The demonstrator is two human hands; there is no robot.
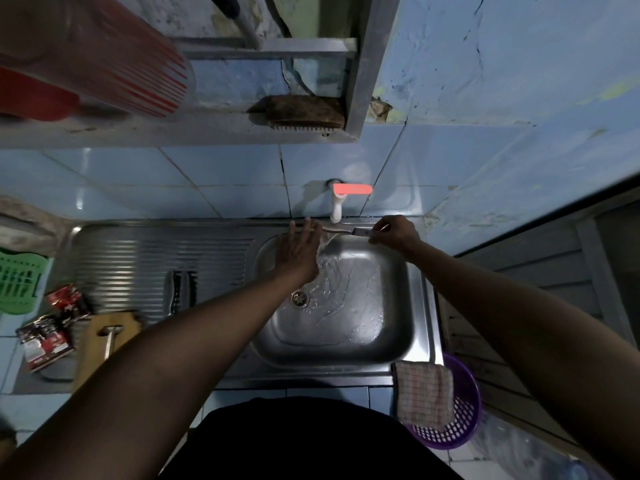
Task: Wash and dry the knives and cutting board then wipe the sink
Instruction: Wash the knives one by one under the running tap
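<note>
Nearest, a checked cloth (424, 393) hangs over the rim of a purple basket (460, 420), just beside the front right corner of the sink (420, 306). To the front left, a wooden board (100, 344) lies on the counter with a metal tool (110, 336) on it, and red-and-black sachets (48, 336) sit just beside its left edge. Past the board, two knives (180, 289) lie side by side on the ribbed drainer (138, 258), blades pointing away, and a green rack (19, 282) stands at the far left edge. Water sheets across the bottom of the basin near the drain (299, 298). At the back of the basin, the left hand (299, 247) is spread flat with straight fingers, its fingertips at the blade of a third knife (341, 231), which lies level under the stream. The right hand (393, 232) pinches that knife by its handle, fingers curled round it. Right above them, a white tap (336, 206) with a red lever juts from the blue tiled wall and runs onto the blade. Higher up, a scrub brush (304, 112) rests on a ledge, and a blurred red-striped object (104, 64) fills the top left corner.
</note>
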